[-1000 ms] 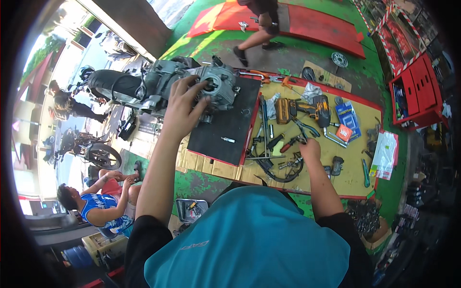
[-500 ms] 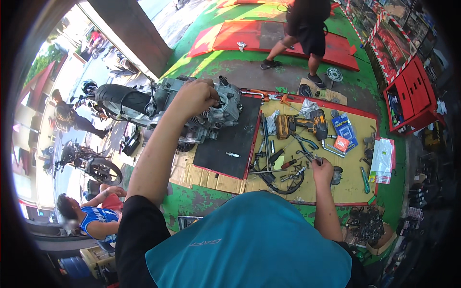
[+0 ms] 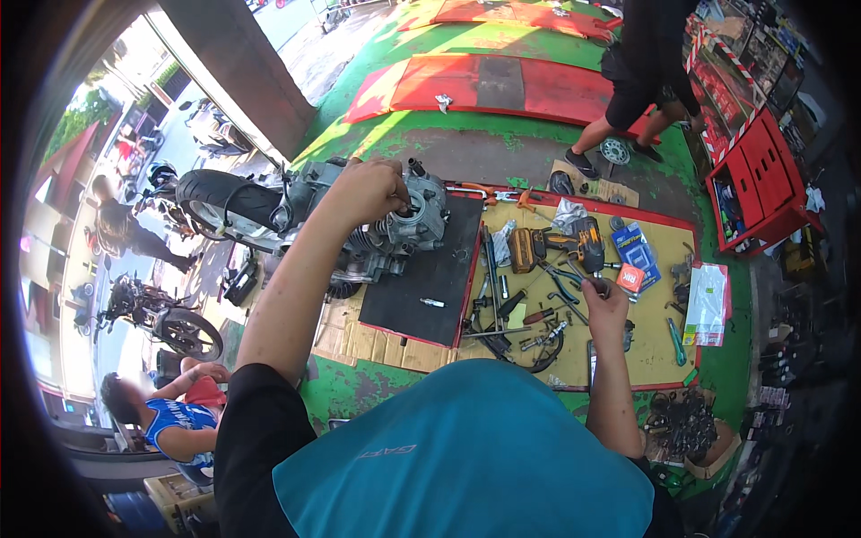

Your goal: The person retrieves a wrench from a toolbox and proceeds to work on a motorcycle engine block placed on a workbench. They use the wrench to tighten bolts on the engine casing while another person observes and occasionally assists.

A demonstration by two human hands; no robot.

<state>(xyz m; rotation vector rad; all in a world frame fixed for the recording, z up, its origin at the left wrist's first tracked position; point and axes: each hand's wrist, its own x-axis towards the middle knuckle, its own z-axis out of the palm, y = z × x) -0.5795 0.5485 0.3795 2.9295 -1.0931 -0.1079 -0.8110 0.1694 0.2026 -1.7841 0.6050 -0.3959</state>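
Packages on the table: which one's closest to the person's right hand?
The small orange-red box; the larger blue package and whitish packet are both farther from the right hand.

The bare left hand (image 3: 369, 190) covers part of the grey metal engine (image 3: 399, 238), hiding whether its fingertips grip anything. Anything in the bare right hand (image 3: 606, 303) is too small to tell. The top edge crops a black-clad person (image 3: 647, 67).
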